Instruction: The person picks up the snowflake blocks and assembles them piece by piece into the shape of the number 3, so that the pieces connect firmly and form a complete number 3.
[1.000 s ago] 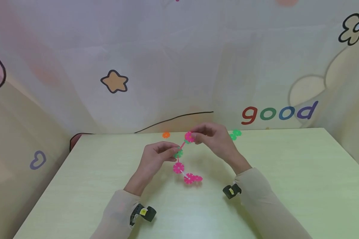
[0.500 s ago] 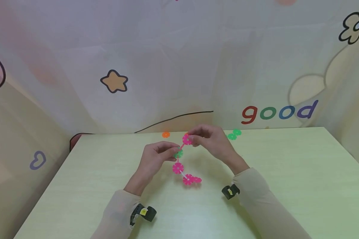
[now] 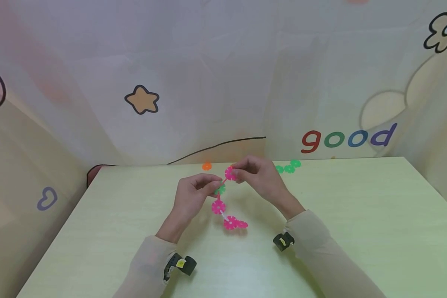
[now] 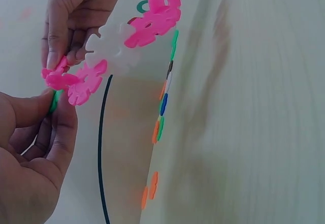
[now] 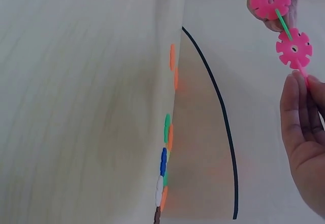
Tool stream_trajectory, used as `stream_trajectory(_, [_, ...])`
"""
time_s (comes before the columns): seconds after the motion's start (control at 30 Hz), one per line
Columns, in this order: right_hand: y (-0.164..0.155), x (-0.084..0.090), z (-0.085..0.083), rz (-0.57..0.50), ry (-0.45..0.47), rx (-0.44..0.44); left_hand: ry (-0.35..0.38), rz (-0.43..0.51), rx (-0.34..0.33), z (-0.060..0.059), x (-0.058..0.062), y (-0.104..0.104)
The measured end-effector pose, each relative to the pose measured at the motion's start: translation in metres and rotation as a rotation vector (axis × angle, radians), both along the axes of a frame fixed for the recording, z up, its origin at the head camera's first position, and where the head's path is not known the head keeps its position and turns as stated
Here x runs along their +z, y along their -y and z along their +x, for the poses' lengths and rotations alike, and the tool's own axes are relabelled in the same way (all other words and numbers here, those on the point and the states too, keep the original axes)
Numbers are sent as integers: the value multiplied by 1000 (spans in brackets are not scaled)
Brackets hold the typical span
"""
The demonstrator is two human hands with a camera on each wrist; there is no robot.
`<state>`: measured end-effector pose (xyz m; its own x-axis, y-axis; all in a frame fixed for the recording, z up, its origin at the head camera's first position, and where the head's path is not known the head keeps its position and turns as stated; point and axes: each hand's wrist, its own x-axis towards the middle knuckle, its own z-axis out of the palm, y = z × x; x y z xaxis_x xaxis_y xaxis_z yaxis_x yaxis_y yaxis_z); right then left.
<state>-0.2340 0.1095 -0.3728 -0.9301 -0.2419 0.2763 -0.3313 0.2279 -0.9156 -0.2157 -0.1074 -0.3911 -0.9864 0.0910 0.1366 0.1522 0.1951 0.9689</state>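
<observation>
I am pinching the snowflake chain (image 3: pixel 223 198) with my left hand (image 3: pixel 193 194) at its green disc (image 3: pixel 220 189); my right hand (image 3: pixel 258 176) is gripping the top pink disc (image 3: pixel 229 173). Chain is hanging over the table (image 3: pixel 357 215), its tail toward 6 o'clock.

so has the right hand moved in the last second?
Yes. The right hand has drifted slightly left, away from the green pieces at the table's far edge and toward the left hand.

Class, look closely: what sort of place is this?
Probably a children's play or craft corner: a pale green table, a cartoon backdrop printed "good", and both hands joining a snowflake-disc chain.
</observation>
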Motion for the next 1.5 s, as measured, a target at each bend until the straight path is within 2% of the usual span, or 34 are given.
stream_trajectory(0.13, [1,-2,-1,-10,-12,-3,-5,20,-4,0,0,0])
stream_trajectory(0.27, [-1,-3,-2,-16,-14,21,14,57,-43,-2,-2,1])
stream_trajectory(0.47, [-7,-2,-3,-49,45,84,74,90,-112,-1,-5,2])
stream_trajectory(0.6, [-9,0,-3,-31,68,98,97,89,-138,0,-7,2])
stream_trajectory(0.83, [-10,2,-3,-33,73,134,85,93,-128,0,-6,1])
stream_trajectory(1.07, [-7,1,-3,53,62,171,64,95,-141,1,-3,0])
stream_trajectory(1.23, [-7,2,-4,48,82,184,78,100,-151,1,-2,2])
stream_trajectory(1.37, [-13,3,-7,48,93,158,104,110,-146,2,-2,3])
stream_trajectory(1.5, [-23,8,-15,58,79,91,119,120,-130,0,-4,4])
